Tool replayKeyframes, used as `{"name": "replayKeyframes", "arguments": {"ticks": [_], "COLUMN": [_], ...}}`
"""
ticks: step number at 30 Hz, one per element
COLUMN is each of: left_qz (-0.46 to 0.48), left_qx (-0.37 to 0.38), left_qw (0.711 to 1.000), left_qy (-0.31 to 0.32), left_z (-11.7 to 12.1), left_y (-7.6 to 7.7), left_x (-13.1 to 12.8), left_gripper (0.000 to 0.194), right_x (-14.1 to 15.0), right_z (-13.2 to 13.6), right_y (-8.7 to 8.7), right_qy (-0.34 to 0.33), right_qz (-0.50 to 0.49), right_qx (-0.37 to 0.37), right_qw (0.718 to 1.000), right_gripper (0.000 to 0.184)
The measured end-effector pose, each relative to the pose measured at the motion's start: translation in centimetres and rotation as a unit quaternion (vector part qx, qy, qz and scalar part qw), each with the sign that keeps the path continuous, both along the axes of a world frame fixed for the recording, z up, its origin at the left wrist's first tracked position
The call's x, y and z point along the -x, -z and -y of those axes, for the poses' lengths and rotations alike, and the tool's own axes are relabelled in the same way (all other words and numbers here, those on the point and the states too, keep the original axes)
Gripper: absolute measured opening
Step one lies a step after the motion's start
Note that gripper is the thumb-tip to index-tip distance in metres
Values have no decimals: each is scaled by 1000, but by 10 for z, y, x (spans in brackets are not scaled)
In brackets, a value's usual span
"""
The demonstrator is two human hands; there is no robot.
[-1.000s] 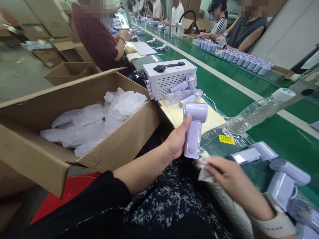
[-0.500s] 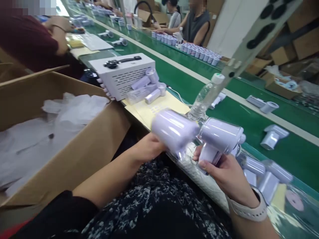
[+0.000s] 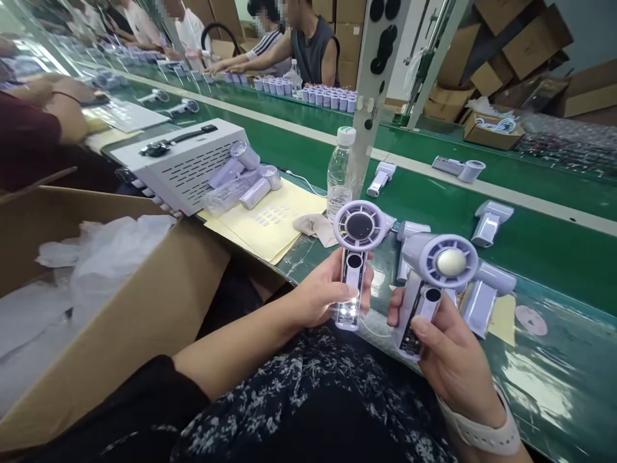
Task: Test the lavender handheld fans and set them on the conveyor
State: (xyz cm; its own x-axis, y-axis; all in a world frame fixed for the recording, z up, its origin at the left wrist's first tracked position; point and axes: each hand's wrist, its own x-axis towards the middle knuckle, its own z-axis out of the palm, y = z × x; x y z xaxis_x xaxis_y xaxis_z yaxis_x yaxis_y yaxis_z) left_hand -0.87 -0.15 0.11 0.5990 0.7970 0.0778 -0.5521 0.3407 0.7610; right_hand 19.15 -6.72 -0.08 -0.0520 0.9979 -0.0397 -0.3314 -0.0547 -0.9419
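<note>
My left hand (image 3: pixel 328 289) is wrapped round the handle of a lilac handheld fan (image 3: pixel 359 225), its thumb on the front panel, where small lights glow. The round grille with a dark centre faces me. In my right hand (image 3: pixel 448 341) is a second lilac handheld fan (image 3: pixel 449 260), tilted, with a pale round centre in its grille; the thumb lies on the dark front of its handle. Just behind them, more lilac fans (image 3: pixel 482 299) lie on the bench (image 3: pixel 554 379). A cloth (image 3: pixel 315 228) rests near the left fan.
An open carton (image 3: pixel 144 328) of white plastic bags stands at my left. A slotted white box (image 3: pixel 193 167), yellow sheets (image 3: pixel 270 218) and a water bottle (image 3: pixel 341 170) are on the bench. Beyond runs a green conveyor (image 3: pixel 414 212) carrying fans; co-workers sit across it and at left.
Both fans have been turned so that their grilles and handle fronts face me. The handle lights of the left fan now show. The view has swung to the right.
</note>
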Motion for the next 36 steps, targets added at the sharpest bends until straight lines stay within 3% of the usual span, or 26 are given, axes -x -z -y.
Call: {"name": "replayKeyframes", "arguments": {"ticks": [11,18,29,36], "left_qz": [-63,-46,-77,-62], "left_qx": [-6,8,-9,12], "left_qw": [997,999,997,997], "left_qy": [-36,-23,-25,-40], "left_z": [6,6,3,3], "left_y": [0,2,7,9], "left_x": [14,20,16,18], "left_gripper": [49,54,51,49], "right_x": [19,22,17,15], "right_z": [-18,-18,-11,-10], "right_y": [1,3,5,11], "right_qy": [0,-38,-41,-37], "right_qz": [-61,-99,-69,-60], "right_qx": [43,70,34,49], "right_qw": [997,992,996,996], "right_gripper": [28,32,25,26]}}
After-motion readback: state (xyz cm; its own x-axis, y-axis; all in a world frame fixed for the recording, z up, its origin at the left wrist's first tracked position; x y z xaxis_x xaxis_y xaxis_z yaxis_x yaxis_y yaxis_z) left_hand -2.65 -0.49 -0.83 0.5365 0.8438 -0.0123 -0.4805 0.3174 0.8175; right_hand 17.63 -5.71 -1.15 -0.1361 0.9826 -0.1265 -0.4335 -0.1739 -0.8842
